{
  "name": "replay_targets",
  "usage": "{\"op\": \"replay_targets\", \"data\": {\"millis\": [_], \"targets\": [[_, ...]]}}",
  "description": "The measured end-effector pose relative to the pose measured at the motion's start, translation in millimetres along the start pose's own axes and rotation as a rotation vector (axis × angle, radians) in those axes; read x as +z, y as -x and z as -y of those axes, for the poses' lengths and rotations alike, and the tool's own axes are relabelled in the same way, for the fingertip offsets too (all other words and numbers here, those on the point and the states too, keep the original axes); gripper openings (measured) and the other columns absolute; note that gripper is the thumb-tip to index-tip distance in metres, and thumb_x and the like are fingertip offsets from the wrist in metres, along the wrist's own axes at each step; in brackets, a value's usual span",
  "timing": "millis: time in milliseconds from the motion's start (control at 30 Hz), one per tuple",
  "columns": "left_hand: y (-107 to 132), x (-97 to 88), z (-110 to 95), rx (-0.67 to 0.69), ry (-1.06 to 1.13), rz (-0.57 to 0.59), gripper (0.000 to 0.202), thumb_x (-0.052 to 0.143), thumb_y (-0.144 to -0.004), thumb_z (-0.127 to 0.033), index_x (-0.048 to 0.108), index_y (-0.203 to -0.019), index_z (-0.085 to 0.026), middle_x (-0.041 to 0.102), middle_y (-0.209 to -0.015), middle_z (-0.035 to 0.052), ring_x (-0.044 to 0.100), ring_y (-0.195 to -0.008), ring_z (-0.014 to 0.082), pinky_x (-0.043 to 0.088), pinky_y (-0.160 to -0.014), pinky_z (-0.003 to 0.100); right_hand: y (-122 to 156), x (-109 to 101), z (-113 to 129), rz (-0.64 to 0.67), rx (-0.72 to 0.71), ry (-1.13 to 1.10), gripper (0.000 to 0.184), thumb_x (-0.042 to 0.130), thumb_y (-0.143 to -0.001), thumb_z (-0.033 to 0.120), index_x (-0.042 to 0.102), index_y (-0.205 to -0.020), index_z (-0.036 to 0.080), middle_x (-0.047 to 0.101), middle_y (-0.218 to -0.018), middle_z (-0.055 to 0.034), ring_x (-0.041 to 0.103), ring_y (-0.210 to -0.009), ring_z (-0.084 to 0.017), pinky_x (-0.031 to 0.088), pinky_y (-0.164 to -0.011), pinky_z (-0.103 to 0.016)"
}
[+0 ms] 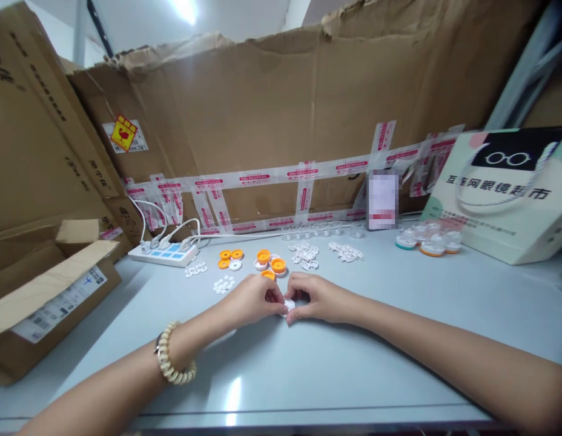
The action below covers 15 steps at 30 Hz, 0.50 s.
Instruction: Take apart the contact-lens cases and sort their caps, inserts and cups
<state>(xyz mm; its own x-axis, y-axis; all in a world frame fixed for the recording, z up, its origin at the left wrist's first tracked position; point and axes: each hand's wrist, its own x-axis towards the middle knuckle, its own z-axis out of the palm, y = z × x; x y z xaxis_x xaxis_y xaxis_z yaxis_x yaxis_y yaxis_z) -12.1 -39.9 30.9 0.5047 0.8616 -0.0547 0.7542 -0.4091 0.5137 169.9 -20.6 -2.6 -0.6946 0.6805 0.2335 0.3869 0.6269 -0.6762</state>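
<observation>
Near the middle of the table, a small round white plastic piece lies between my two hands. The fingers of my left hand pinch its left side. From the right, the thumb and fingers of my right hand curl around it. Its finer details are too small to make out. Just beyond my hands sit orange rings and white round parts in a loose group. More orange rings lie to the left, with a white one among them.
Small white pieces and white openwork parts lie in piles farther back. A power strip sits back left beside an open carton. Finished-looking round cases, a phone and a paper bag stand right.
</observation>
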Motion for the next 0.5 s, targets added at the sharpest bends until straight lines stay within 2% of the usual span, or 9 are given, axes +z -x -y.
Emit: {"op": "replay_targets", "data": {"millis": [133, 300, 400, 500], "targets": [[-2, -4.3, -11, 0.021, -0.24, 0.013, 0.009, 0.065, -0.066, -0.025, 0.066, -0.064, -0.016, 0.064, -0.06, 0.0013, 0.057, -0.056, 0.0146, 0.035, -0.049, 0.021, -1, 0, 3, -0.017, -0.008, 0.014, 0.03, 0.075, -0.061, 0.039, 0.059, -0.071, 0.016, 0.048, -0.07, 0.0012, 0.045, -0.066, -0.013, 0.036, -0.058, -0.023], [3, 11.3, -24, 0.039, -0.543, -0.082, 0.016, 0.06, -0.071, -0.02, 0.06, -0.056, -0.016, 0.057, -0.052, 0.0045, 0.057, -0.055, 0.0187, 0.038, -0.05, 0.025, -1, 2, 5, -0.04, -0.008, 0.046, 0.018, 0.072, -0.063, 0.024, 0.056, -0.067, 0.016, 0.048, -0.068, 0.0011, 0.045, -0.063, -0.012, 0.036, -0.057, -0.022], [10, 21.2, -30, 0.032, -0.63, -0.073, 0.015, 0.054, -0.076, -0.013, 0.06, -0.062, -0.014, 0.059, -0.059, 0.0078, 0.059, -0.056, 0.0209, 0.042, -0.053, 0.028, 1, 2, 5, -0.045, -0.02, 0.054, 0.017, 0.07, -0.064, 0.025, 0.056, -0.067, 0.016, 0.048, -0.068, 0.0011, 0.044, -0.061, -0.012, 0.036, -0.055, -0.022], [17, 21.5, -33, -0.012, -0.613, -0.08, 0.015, 0.051, -0.078, -0.016, 0.06, -0.067, -0.013, 0.062, -0.067, 0.0106, 0.06, -0.06, 0.0227, 0.042, -0.055, 0.029, 3, 1, 6, -0.041, -0.031, 0.06, 0.02, 0.07, -0.065, 0.03, 0.057, -0.069, 0.016, 0.049, -0.068, 0.0007, 0.045, -0.063, -0.012, 0.037, -0.057, -0.023]]}}
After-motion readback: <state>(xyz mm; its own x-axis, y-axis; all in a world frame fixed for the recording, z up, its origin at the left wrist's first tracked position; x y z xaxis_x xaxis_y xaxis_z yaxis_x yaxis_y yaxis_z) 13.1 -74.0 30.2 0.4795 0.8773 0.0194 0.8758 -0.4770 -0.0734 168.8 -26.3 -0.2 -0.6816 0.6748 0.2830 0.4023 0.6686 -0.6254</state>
